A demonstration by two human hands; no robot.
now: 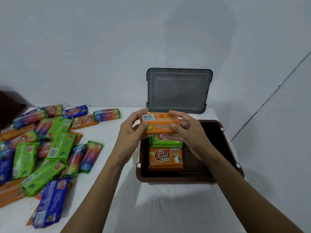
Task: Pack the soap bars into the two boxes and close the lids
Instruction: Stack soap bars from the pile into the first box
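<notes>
Both hands, left hand (pixel 133 130) and right hand (pixel 188 130), grip an orange soap bar (pixel 159 122) over the brown box (pixel 175 179); inside lie a green bar (pixel 165 141) and an orange bar (pixel 165 157); its grey lid (pixel 178 89) stands open.

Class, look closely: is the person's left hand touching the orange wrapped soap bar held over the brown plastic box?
Touching. The head view shows the left hand pinching the orange wrapped soap bar at its left end.
</notes>
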